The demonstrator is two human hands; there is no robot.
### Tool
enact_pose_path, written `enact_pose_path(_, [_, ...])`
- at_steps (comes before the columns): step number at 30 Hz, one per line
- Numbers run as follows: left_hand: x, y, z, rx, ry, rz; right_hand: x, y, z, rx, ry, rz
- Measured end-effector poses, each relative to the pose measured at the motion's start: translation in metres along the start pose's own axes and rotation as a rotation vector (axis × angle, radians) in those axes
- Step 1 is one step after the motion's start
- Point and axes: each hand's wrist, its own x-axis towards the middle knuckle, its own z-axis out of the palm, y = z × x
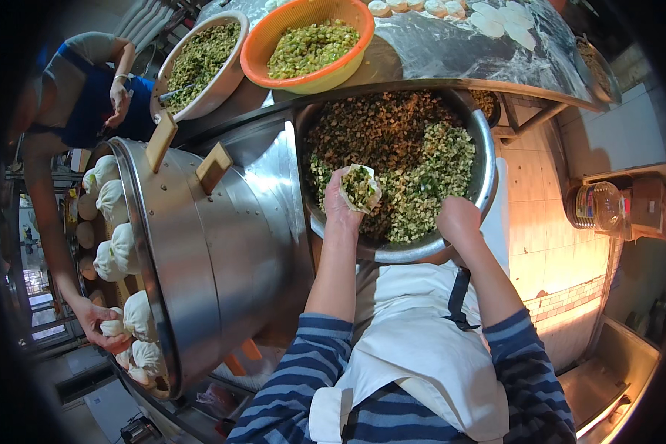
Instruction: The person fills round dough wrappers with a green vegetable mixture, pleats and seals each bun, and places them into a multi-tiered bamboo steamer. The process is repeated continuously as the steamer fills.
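Observation:
My left hand (341,202) cups a dough wrapper (373,197) with chopped filling in it, above the left part of a large metal basin (405,255). The basin holds chopped filling (391,130), brown towards the back and pale green at the right and front. Over the basin's right front rim is my right hand (459,221), its fingers curled; whether it holds a utensil is hidden. Flat dough rounds (502,21) and several dough pieces (399,5) lie on the floured metal worktop (438,53) beyond.
At the left stands a tall metal steamer (194,238) with filled buns (139,316); a co-worker's hand (102,327) holds a bun there. An orange-rimmed colander (311,83) and a white bowl (238,72), both with chopped greens, sit at the back left. Wooden handles (213,166) jut from the steamer.

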Motion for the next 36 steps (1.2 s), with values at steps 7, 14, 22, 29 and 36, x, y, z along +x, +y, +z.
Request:
enact_pose_path(7, [-0.001, 0.001, 0.007, 0.028, 0.019, 0.015, 0.033, 0.025, 0.035, -0.043, -0.042, -0.418])
enact_pose_path(14, [0.031, -0.029, 0.01, -0.025, 0.116, 0.034, -0.025, -0.027, -0.001, 0.312, 0.369, -0.229])
enact_pose_path(22, [0.027, -0.041, 0.037, -0.148, -0.061, -0.047, -0.036, -0.049, -0.009, 0.472, 0.437, -0.276])
enact_pose_path(29, [0.019, -0.038, 0.029, -0.121, -0.093, -0.048, -0.03, -0.035, 0.011, 0.621, 0.115, -0.263])
enact_pose_path(36, [0.004, -0.033, 0.034, 0.037, -0.048, -0.005, -0.03, -0.043, 0.029, 0.771, 0.013, -0.227])
